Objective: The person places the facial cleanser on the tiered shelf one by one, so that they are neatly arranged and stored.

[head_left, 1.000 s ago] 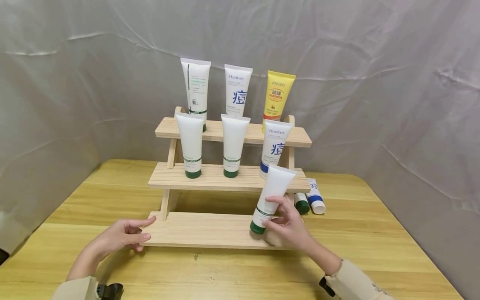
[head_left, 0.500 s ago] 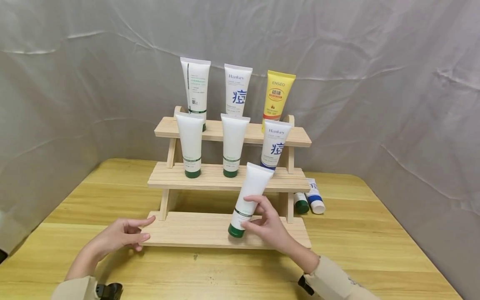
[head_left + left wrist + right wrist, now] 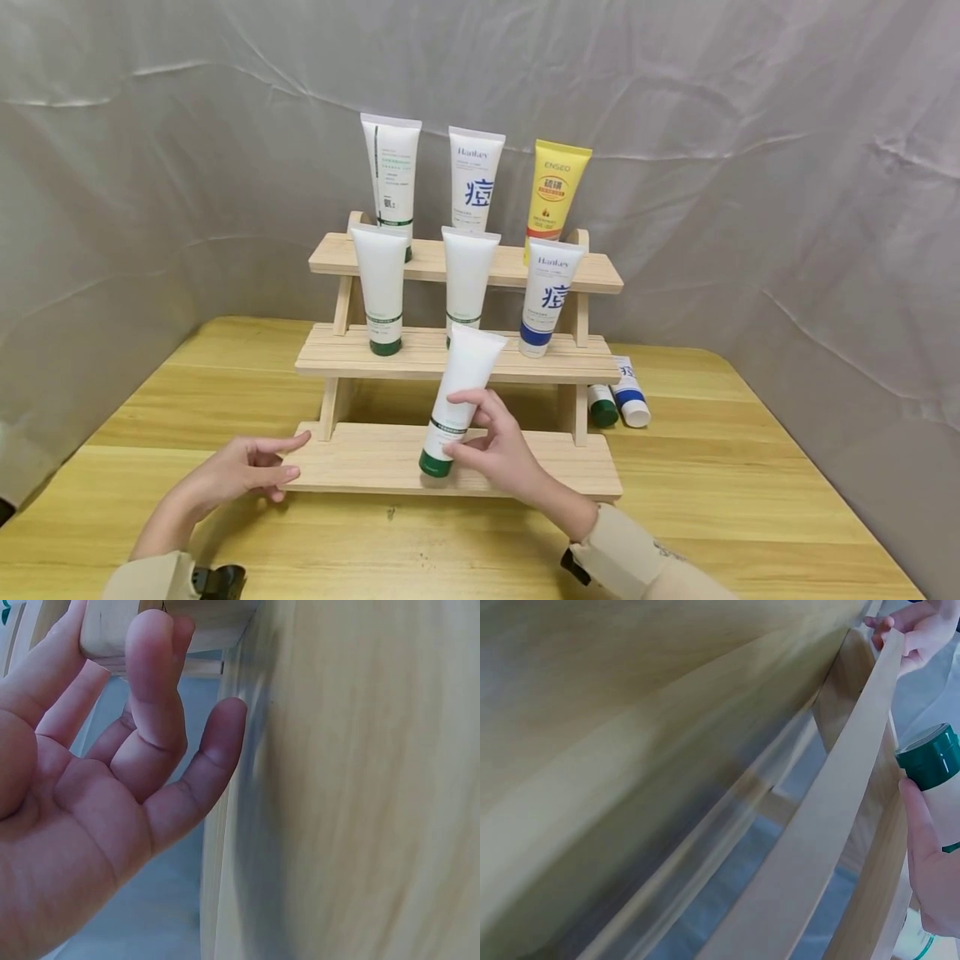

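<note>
My right hand (image 3: 498,450) holds a white squeeze tube (image 3: 468,367) with a green cap between thumb and fingers. The tube leans to the right, cap down, just above the bottom step of a three-tier wooden display stand (image 3: 360,458). Whether the cap touches the step cannot be told. In the right wrist view, the green cap (image 3: 930,757) shows beside the thumb. My left hand (image 3: 240,471) grips the left end of the bottom step. The left wrist view shows its fingers (image 3: 154,667) at the wooden end, other fingers loosely bent.
Two white green-capped tubes (image 3: 381,287) and a blue-banded tube (image 3: 551,292) stand on the middle step. On the top step are two white tubes (image 3: 476,175) and a yellow tube (image 3: 555,187). More tubes (image 3: 630,392) lie on the table (image 3: 697,467) behind the right side. Grey cloth hangs behind.
My right hand has carried the white tube leftward along the bottom step, from its right end to about the middle. The left hand has stayed at the stand's left end.
</note>
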Motion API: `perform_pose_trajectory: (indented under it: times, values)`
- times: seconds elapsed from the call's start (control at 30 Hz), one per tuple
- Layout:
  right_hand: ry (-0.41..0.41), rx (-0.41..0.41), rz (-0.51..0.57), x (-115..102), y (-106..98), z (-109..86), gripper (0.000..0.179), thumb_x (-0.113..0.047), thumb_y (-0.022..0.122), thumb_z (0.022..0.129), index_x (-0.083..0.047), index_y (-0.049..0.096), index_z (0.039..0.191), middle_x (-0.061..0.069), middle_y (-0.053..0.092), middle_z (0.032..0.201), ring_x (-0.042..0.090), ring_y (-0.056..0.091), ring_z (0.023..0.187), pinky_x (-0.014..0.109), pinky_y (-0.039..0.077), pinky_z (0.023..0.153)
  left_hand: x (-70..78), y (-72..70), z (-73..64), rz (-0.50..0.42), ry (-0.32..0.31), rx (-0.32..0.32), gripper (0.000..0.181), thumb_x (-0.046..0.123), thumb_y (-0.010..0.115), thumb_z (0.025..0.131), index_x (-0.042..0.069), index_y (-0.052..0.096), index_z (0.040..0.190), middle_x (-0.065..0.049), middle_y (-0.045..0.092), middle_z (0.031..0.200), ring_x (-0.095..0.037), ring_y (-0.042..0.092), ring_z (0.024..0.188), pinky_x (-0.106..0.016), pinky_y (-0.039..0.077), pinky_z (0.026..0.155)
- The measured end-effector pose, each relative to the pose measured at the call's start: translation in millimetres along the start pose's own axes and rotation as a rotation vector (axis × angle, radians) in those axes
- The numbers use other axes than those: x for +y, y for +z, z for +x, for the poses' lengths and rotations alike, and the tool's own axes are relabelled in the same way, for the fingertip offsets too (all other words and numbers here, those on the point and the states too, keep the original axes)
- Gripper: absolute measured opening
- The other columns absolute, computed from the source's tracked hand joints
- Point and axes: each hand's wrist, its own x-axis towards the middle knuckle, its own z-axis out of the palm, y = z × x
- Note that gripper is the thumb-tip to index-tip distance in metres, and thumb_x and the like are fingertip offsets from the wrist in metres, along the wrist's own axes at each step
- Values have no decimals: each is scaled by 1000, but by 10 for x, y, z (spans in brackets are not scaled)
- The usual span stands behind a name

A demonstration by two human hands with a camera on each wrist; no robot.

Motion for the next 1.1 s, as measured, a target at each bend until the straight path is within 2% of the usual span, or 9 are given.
perform_pose_trajectory:
  times: [0.37,0.53,0.67,0.87,1.1]
  values:
    - [111,22,54,14,186,155,49,18,60,74,3,43,117,19,38,112,34,52,100,34,50,72,-37,-9,-4,-47,70,-28,55,10,56,88,-15,26,127,-8,56,69,-16,58,59,-30,49,62]
    - [156,9,27,-16,285,224,48,20,59,73,4,45,116,14,38,104,35,51,101,33,50,73,-31,-13,-10,-56,67,-30,56,11,57,88,-15,26,127,-8,55,70,-15,57,60,-30,50,60]
    - [167,-4,-44,-29,371,275,47,19,60,72,4,47,114,13,38,102,34,51,100,31,50,71,-33,-12,-10,-56,67,-30,55,10,56,88,-15,26,127,-8,55,70,-15,57,60,-31,50,60]
    - [115,-29,-206,105,477,299,45,14,64,73,-6,52,112,10,38,102,22,46,98,24,51,64,-32,-8,1,-36,52,-22,56,12,57,88,-14,27,128,-10,56,71,-17,58,60,-29,49,64]
    - [28,-28,-218,151,592,342,44,15,63,73,-5,54,112,15,37,107,25,46,101,21,50,67,-30,-12,-3,-41,49,-22,56,11,57,88,-14,27,128,-11,56,71,-17,58,60,-30,49,61]
